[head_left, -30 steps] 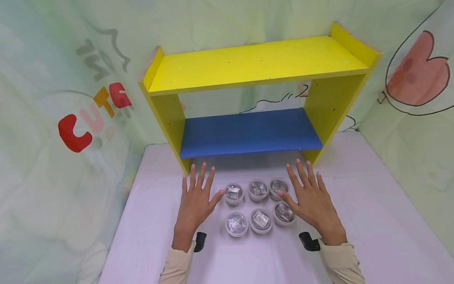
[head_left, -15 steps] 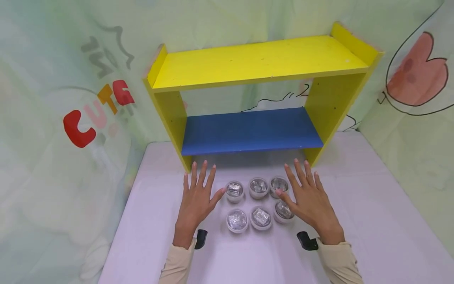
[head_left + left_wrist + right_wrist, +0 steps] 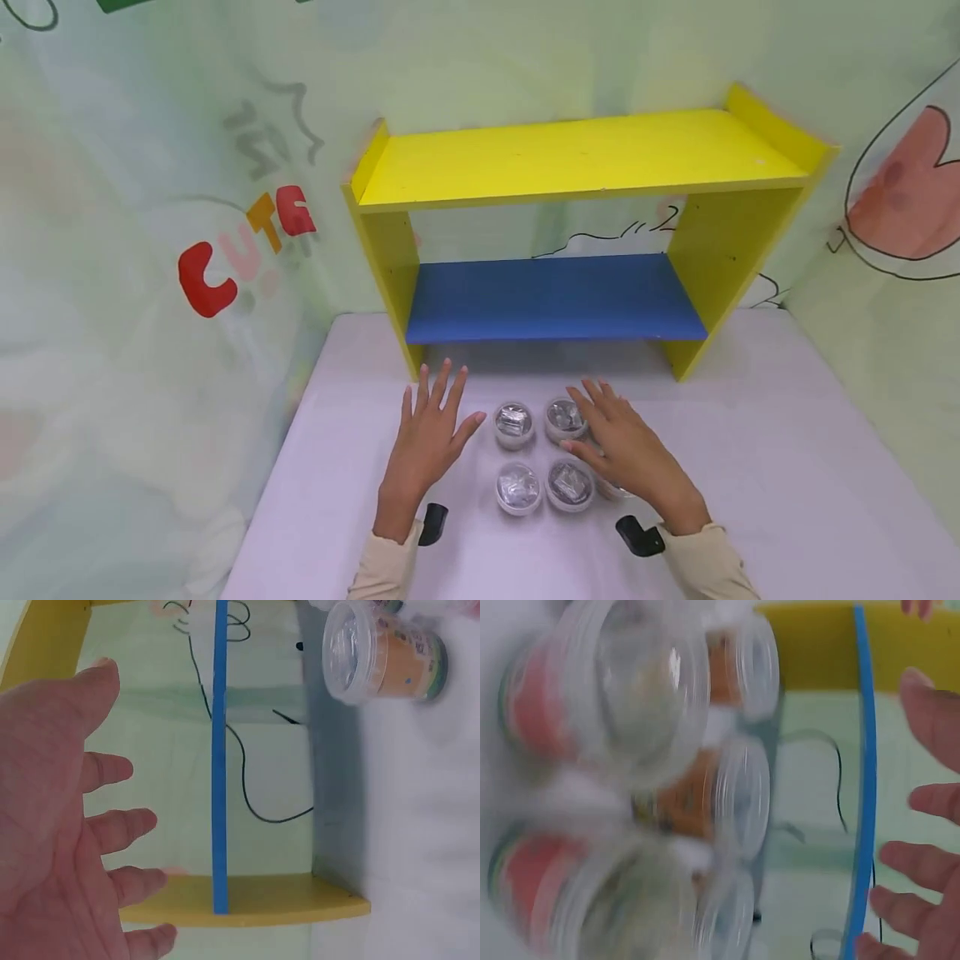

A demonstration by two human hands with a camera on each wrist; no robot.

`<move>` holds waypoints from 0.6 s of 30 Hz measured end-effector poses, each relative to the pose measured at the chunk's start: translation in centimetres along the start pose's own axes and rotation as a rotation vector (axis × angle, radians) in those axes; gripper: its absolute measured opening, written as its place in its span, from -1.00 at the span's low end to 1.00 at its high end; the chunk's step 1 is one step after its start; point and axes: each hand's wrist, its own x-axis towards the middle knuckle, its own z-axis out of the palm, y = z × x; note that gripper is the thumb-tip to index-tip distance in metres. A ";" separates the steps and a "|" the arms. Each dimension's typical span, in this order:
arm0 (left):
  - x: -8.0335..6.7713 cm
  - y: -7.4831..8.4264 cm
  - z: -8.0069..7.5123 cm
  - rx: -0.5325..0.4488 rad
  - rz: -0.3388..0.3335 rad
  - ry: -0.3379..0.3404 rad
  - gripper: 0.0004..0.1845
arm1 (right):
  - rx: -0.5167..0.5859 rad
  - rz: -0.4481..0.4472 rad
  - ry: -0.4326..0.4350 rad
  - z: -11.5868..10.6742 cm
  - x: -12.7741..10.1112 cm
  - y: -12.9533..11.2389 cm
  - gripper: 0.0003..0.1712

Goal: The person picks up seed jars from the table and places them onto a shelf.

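1. Clear plastic cups with see-through lids sit in a cluster on the pale table (image 3: 787,467) in the head view; four show plainly, among them the back-left cup (image 3: 514,423) and the front-left cup (image 3: 518,487), and more are hidden under the right hand (image 3: 626,454).
2. Compared with half a second ago, the right hand has slid toward nine o'clock and now lies over the right side of the cluster, fingers straight and spread, gripping nothing; whether it touches the lids I cannot tell. It looks like the start of a reach for a cup.
3. Beside the cluster, at its nine o'clock, the left hand (image 3: 427,437) has hardly moved relative to the cups: flat, fingers fanned, holding nothing.
4. At twelve o'clock from the cups stands the yellow shelf (image 3: 585,154) with a blue board (image 3: 555,296) as its lower level. The camera has also tipped, so the shelf sits lower in the picture than before.
5. Writing: red, orange and pink letters on the wall cloth (image 3: 247,242) read "CUT" plus a last letter I cannot make out.
6. Left wrist view: the left hand (image 3: 52,825) is open and bare, with one cup (image 3: 382,651) lying well apart; its orange label is too small to read.
7. Right wrist view: blurred cups (image 3: 630,780) with red and orange labels, unreadable; the right hand's fingers (image 3: 930,802) are straight, curled on nothing.
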 end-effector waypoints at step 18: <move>8.7 -4.9 -11.3 -0.305 -0.024 0.723 -0.60 | 0.065 0.007 -0.219 5.8 7.1 -2.4 -0.20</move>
